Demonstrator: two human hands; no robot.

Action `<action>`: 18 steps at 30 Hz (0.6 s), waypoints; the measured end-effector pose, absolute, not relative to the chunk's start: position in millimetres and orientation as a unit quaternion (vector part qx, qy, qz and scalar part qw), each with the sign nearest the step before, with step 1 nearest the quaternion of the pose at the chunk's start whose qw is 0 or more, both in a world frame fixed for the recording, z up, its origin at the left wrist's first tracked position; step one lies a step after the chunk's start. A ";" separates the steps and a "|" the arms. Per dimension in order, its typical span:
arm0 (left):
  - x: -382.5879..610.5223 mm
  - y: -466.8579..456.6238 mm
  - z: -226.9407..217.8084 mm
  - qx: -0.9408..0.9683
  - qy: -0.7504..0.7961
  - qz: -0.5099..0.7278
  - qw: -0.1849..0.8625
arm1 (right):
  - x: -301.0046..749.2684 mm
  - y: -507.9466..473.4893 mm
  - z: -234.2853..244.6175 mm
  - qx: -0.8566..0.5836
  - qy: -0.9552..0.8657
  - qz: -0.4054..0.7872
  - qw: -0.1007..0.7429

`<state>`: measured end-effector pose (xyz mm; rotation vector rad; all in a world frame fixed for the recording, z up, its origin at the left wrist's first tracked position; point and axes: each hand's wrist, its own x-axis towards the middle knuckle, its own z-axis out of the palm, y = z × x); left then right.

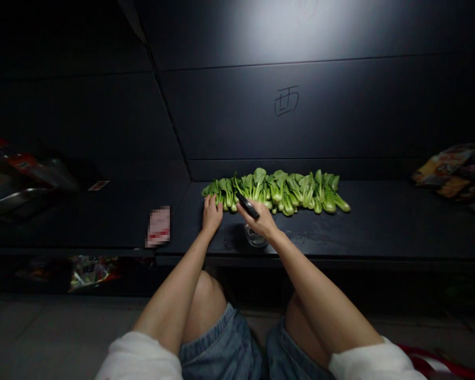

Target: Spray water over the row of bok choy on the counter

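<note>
A row of several green bok choy heads (285, 191) lies on a low black shelf (380, 227). My left hand (211, 213) rests on the leftmost heads, fingers curled over them. My right hand (261, 219) is closed around a black handle (247, 206) that points up and left toward the greens; I cannot make out a blade. Just below my right hand a small clear glass container (255, 237) stands on the shelf. My knees in denim shorts sit below the shelf edge.
A small red-and-white packet (159, 227) lies at the shelf's left part. Metal trays and packages (27, 179) sit far left, colourful snack bags (455, 174) far right. More packets (91, 269) lie under the shelf. A dark panelled wall rises behind.
</note>
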<state>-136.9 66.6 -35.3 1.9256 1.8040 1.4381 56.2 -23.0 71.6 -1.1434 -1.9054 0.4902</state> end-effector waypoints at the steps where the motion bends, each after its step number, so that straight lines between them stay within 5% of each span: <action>1: -136.5 67.7 -34.8 0.639 0.598 0.479 0.068 | 57.4 -23.1 72.2 -0.465 -0.758 0.190 0.416; 18: -133.4 64.4 -32.5 0.645 0.609 0.456 0.066 | 56.1 -21.1 75.3 -0.478 -0.779 0.173 0.367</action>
